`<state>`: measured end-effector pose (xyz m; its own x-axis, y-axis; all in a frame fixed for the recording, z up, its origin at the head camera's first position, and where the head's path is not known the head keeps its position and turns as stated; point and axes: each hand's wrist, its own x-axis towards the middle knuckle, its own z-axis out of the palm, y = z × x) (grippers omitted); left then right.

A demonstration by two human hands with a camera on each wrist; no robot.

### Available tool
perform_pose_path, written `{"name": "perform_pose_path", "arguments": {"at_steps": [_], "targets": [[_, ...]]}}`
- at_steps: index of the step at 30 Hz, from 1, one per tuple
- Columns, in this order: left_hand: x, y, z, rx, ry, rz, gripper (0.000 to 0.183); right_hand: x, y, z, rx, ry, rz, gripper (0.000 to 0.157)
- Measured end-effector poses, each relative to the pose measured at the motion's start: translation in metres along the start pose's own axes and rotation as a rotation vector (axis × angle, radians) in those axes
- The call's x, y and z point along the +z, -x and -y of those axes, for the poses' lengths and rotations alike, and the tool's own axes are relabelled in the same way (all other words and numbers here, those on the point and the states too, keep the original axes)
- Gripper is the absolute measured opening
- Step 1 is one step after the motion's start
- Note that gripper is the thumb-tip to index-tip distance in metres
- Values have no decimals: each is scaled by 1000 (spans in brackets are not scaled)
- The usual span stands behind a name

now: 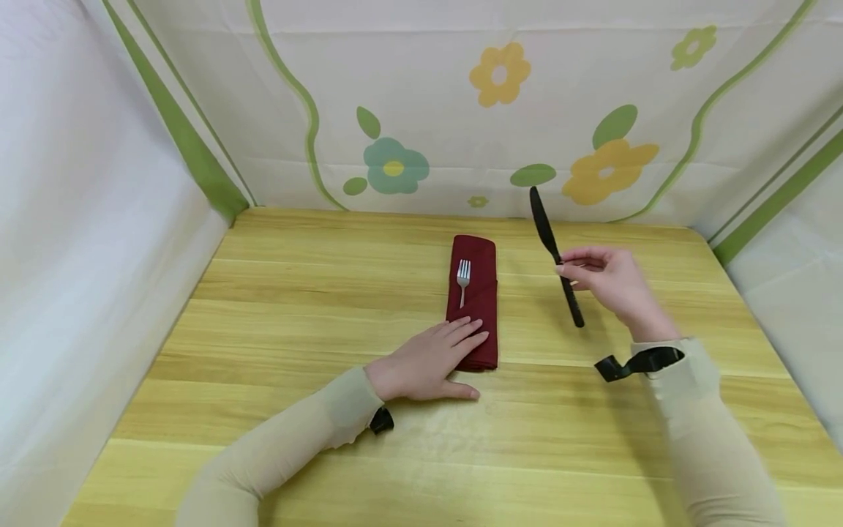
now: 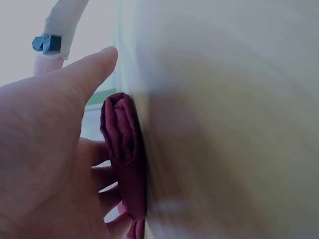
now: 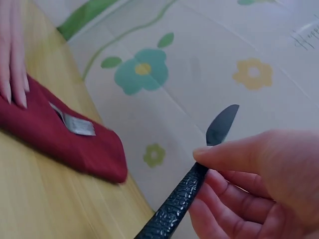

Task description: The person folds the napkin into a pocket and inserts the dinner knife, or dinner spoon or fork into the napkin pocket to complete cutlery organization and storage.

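A folded dark red napkin (image 1: 479,315) lies lengthwise on the wooden table, with a silver fork (image 1: 464,274) on its upper part, tines pointing away. My left hand (image 1: 431,360) rests with spread, straight fingers across the napkin's near half; the thumb lies off to the side, beyond its near edge. In the left wrist view the fingers lie along the layered napkin (image 2: 124,134). To the right, my right hand (image 1: 609,282) pinches a black table knife (image 1: 545,227) between thumb and fingers, blade up and away. The knife's textured handle (image 3: 174,204) shows in the right wrist view.
The wooden table (image 1: 296,293) ends at the back against a white cloth (image 1: 428,73) printed with flowers and green lines. White cloth also hangs at the left and right sides. Each wrist wears a black strap.
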<state>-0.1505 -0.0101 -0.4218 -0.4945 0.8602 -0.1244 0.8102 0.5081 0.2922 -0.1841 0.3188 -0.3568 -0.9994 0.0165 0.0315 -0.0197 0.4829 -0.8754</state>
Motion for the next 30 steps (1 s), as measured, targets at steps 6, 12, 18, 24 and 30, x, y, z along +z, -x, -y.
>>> {"name": "perform_pose_path", "arguments": {"at_steps": [6,12,18,24,30], "targets": [[-7,-1,2,-9,97,-74,80,28,4,14,-65,-83,39,35],[-11,-7,3,-80,250,-202,72,51,13,31,-129,-205,56,29],[-15,-12,-1,-93,595,-340,63,66,21,43,-174,-312,104,25],[-20,-16,-7,-99,884,-451,38,74,26,49,-171,-341,114,22],[-22,-16,-8,-126,932,-495,19,78,28,50,-158,-357,133,22]]}}
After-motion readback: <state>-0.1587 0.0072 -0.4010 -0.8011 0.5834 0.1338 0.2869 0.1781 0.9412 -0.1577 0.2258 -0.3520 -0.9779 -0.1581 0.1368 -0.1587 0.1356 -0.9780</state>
